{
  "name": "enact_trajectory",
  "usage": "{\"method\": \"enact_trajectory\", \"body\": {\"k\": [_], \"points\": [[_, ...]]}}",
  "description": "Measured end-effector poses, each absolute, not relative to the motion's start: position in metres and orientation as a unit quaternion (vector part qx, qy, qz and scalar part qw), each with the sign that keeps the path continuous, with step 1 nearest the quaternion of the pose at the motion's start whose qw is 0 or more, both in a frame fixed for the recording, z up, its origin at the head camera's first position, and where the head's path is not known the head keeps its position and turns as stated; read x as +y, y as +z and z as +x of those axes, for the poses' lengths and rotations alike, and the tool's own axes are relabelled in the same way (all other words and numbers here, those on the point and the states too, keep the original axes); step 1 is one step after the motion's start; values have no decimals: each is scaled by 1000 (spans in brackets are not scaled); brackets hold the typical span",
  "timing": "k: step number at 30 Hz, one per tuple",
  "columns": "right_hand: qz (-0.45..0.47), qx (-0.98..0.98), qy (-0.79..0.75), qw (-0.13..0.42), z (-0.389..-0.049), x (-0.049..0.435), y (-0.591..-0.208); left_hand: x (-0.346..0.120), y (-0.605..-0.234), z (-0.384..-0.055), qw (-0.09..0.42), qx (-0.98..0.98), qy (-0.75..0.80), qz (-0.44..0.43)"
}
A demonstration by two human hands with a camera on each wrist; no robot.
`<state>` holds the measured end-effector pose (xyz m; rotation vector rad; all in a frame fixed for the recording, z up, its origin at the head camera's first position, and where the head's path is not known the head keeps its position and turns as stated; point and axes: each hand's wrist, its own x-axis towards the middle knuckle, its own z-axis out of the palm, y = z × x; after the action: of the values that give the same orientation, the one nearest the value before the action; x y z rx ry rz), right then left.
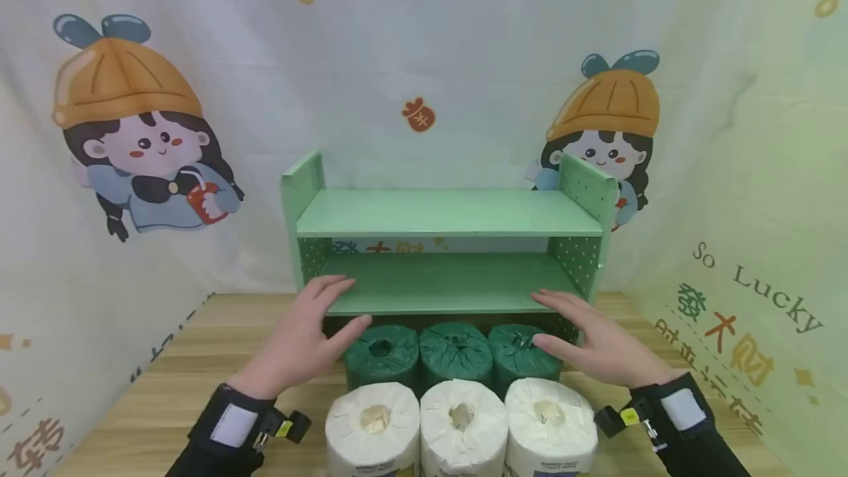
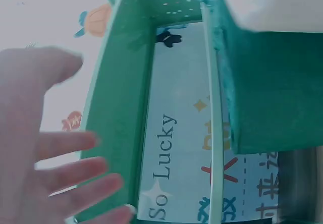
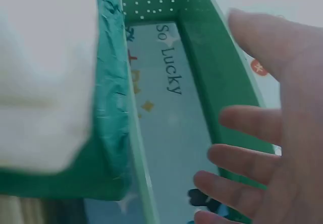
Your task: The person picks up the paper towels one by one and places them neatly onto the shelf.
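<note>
Both hands reach over the table toward a light green two-tier shelf (image 1: 450,213). My left hand (image 1: 301,337) has its fingers spread near the shelf's lower left front. On the other side, my right hand (image 1: 599,337) is likewise spread, near the lower right front. Neither hand holds anything. Between them stand green-wrapped rolls (image 1: 456,353) in a row, with white-wrapped toilet paper rolls (image 1: 462,429) in a row before them. In the left wrist view the left hand (image 2: 60,148) is beside the shelf; the right wrist view shows the right hand (image 3: 262,128) similarly.
The shelf stands at the back of a wood-grain table (image 1: 165,389). Its side panels rise above the top board. A printed cloth (image 1: 424,43) with cartoon figures hangs behind and at both sides. Each wrist wears a black band with a small camera.
</note>
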<state>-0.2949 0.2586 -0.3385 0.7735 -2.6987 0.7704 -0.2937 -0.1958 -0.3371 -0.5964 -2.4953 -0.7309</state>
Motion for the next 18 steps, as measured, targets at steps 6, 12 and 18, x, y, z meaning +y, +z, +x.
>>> {"method": "enact_trajectory", "body": {"k": [6, 12, 18], "points": [[230, -906, 336, 115, -283, 269, -352, -215, -337, -307, 356, -834, -391, -157], [190, -891, 394, 117, -272, 279, -373, -231, -343, -318, 341, -810, -471, -74], [168, -878, 436, 101, -258, 285, -394, -245, -358, -337, 216, -832, -508, -58]]}}
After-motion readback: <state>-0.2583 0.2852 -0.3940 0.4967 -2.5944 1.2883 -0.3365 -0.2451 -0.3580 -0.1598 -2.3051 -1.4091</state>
